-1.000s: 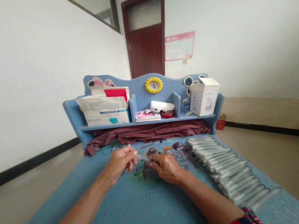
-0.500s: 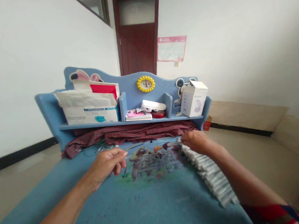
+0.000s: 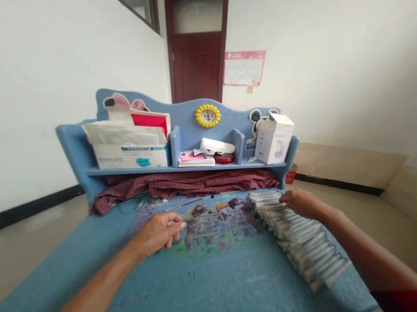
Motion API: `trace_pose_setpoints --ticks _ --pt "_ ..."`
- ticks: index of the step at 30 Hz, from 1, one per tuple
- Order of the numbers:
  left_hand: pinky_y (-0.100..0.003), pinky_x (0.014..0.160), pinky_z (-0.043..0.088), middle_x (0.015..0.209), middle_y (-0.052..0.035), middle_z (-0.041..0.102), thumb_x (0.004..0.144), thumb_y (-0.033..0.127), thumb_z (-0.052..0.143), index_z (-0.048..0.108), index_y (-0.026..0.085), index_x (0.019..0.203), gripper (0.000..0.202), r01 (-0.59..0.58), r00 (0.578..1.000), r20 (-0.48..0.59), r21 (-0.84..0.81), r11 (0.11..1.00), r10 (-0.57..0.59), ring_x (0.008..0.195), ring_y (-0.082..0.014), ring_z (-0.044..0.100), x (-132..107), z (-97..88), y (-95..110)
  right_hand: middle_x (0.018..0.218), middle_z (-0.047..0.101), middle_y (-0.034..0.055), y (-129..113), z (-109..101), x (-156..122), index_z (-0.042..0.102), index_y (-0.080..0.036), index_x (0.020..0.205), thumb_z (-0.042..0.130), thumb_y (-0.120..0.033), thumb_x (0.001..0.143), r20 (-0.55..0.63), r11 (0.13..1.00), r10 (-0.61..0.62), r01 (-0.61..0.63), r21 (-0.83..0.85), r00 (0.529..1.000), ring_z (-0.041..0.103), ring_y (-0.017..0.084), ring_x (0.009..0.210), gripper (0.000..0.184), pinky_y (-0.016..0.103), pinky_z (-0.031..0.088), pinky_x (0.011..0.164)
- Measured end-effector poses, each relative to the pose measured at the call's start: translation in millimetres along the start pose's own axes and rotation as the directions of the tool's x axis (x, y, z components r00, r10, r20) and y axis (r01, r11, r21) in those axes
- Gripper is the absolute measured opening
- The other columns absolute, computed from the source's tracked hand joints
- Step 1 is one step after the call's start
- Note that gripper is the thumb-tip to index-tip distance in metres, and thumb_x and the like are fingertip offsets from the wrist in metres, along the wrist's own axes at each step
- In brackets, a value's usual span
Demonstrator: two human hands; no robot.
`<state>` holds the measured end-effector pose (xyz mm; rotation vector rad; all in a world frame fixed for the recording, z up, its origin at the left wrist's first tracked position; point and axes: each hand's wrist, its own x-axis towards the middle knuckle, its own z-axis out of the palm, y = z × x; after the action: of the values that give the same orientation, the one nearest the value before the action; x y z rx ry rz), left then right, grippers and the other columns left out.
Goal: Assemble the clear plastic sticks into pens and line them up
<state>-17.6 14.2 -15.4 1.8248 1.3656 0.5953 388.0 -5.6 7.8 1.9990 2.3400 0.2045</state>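
A long row of thin grey-white tubes [image 3: 295, 230] lies side by side along the right part of the blue desk [image 3: 208, 286]. My right hand [image 3: 299, 201] rests on the far end of that row, fingers curled over the tubes; I cannot make out whether it holds one. My left hand [image 3: 161, 228] lies on the desk left of the cartoon picture [image 3: 222, 222], fingers loosely curled with thumb and fingertips together, and nothing shows in them. Several thin loose tubes [image 3: 188, 202] lie on the desk beyond my left hand.
A red checked cloth [image 3: 186, 185] is bunched under the desk's shelf. On the shelf stand a box of masks [image 3: 131, 154], a stack of papers and a red tin [image 3: 208, 155] and a white carton [image 3: 274, 138]. A brown door [image 3: 197, 64] is behind.
My hands were together over the picture on a thin tube. My right hand has carried it right to the far end of the row; my left hand stayed on the desk.
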Motion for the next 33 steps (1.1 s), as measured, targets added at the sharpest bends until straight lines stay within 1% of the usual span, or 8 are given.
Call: trace_pose_setpoints --ticks 3,6,9,12,15,23,29,33 --pt "-0.019 0.038 0.031 0.054 0.0028 0.056 0.068 0.049 0.048 0.052 0.016 0.075 0.034 -0.013 1.0 -0.01 0.016 1.0 0.013 0.039 -0.0076 0.045 1.2 -2.2 -2.0 0.093 0.068 0.0082 -28.2 -8.6 -5.8 0.065 -0.022 0.098 0.039 -0.019 0.082 -0.066 0.996 0.085 -0.087 -0.027 0.994 0.062 0.02 0.087 0.03 0.026 0.043 0.071" --pt "-0.019 0.038 0.031 0.053 0.0033 0.055 0.068 0.048 0.047 0.052 0.016 0.075 0.033 -0.034 0.999 -0.017 0.028 0.999 0.034 0.037 -0.0075 0.044 2.1 -3.5 -3.6 0.082 0.068 0.0106 -72.9 -12.7 -13.6 0.066 -0.02 0.087 0.032 -0.024 0.086 -0.083 0.993 0.093 -0.098 -0.061 0.992 0.064 0.022 0.079 0.034 0.029 0.044 0.067" --pt "-0.019 0.038 0.03 0.052 0.0034 0.055 0.068 0.046 0.045 0.051 0.016 0.073 0.03 -0.047 0.999 -0.014 0.05 0.998 0.048 0.036 -0.0076 0.044 1.8 -2.8 -3.5 0.082 0.068 0.0148 -113.1 -7.3 -15.8 0.066 -0.017 0.088 0.039 -0.028 0.083 0.03 0.987 0.153 -0.151 -0.048 0.988 0.065 0.027 0.078 0.029 0.032 0.045 0.064" --pt "-0.019 0.038 0.03 0.052 0.0034 0.055 0.068 0.044 0.044 0.05 0.017 0.071 0.028 -0.047 0.999 -0.001 0.065 0.997 0.047 0.036 -0.0077 0.044 0.2 -0.7 -1.7 0.084 0.068 0.0172 -134.8 0.9 -12.5 0.066 -0.014 0.086 0.043 -0.021 0.079 0.148 0.985 0.17 -0.168 -0.027 0.974 0.065 0.028 0.082 0.026 0.032 0.046 0.065" --pt "-0.019 0.038 0.031 0.051 0.0035 0.054 0.068 0.043 0.044 0.049 0.017 0.07 0.027 -0.053 0.999 0.015 0.071 0.996 0.052 0.036 -0.0076 0.044 -1.7 1.4 0.0 0.085 0.068 0.0179 -141.5 4.5 -7.4 0.067 -0.013 0.088 0.044 -0.018 0.078 0.188 0.987 0.159 -0.158 -0.018 0.969 0.064 0.027 0.086 0.025 0.031 0.047 0.068" --pt "-0.02 0.039 0.032 0.05 0.0033 0.054 0.067 0.043 0.044 0.048 0.017 0.067 0.026 -0.058 0.998 0.017 0.092 0.994 0.057 0.036 -0.0083 0.045 -5.8 3.8 2.9 0.093 0.066 0.0193 -150.3 4.4 2.8 0.066 -0.012 0.093 0.043 -0.014 0.078 0.209 0.98 0.198 -0.19 -0.057 0.958 0.063 0.025 0.09 0.028 0.031 0.047 0.072" --pt "-0.02 0.039 0.032 0.051 0.0033 0.054 0.068 0.043 0.044 0.048 0.017 0.068 0.026 -0.076 0.997 0.036 0.088 0.993 0.073 0.038 -0.0089 0.046 -4.6 3.4 -1.4 0.089 0.068 0.0157 -151.3 0.0 -1.1 0.061 -0.016 0.103 0.039 -0.013 0.078 0.131 0.988 0.152 -0.15 -0.023 0.98 0.064 0.024 0.086 0.033 0.032 0.047 0.071" --pt "-0.02 0.039 0.033 0.051 0.0033 0.054 0.069 0.041 0.045 0.049 0.017 0.067 0.024 -0.087 0.996 0.042 0.094 0.992 0.083 0.038 -0.0091 0.046 -2.8 4.2 -6.0 0.087 0.067 0.0173 -150.8 1.1 -3.5 0.064 -0.015 0.093 0.038 -0.017 0.081 0.131 0.989 0.145 -0.14 -0.04 0.981 0.064 0.026 0.084 0.029 0.033 0.047 0.069"
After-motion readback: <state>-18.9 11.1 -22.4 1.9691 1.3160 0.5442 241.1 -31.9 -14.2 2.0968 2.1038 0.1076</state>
